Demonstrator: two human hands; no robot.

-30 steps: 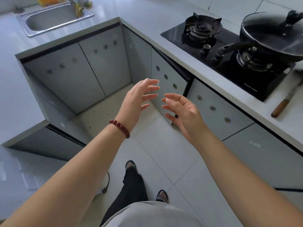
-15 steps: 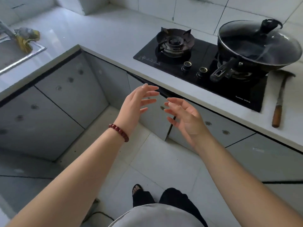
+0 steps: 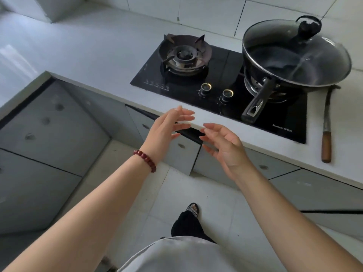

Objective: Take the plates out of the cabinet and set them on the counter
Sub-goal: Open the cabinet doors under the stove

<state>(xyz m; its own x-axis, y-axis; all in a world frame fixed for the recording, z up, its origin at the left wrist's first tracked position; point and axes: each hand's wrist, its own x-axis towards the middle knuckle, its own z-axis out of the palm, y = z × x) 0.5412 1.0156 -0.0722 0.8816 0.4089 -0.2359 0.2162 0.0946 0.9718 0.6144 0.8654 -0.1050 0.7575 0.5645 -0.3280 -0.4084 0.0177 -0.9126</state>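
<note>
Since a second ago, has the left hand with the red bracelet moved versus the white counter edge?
Yes. The left hand rose from over the grey cabinet doors; its fingers now overlap the white counter edge.

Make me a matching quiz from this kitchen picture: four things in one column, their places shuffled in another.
Things
1. black wok with glass lid
2. long wooden-handled metal tool
3. dark red bead bracelet
4. bare cast-iron gas burner

Places
A. around the wrist of the left hand
B. left half of the black glass hob
C. on the white counter, right of the hob
D. right half of the hob

Pairs: 1-D, 2-C, 3-A, 4-B
</note>
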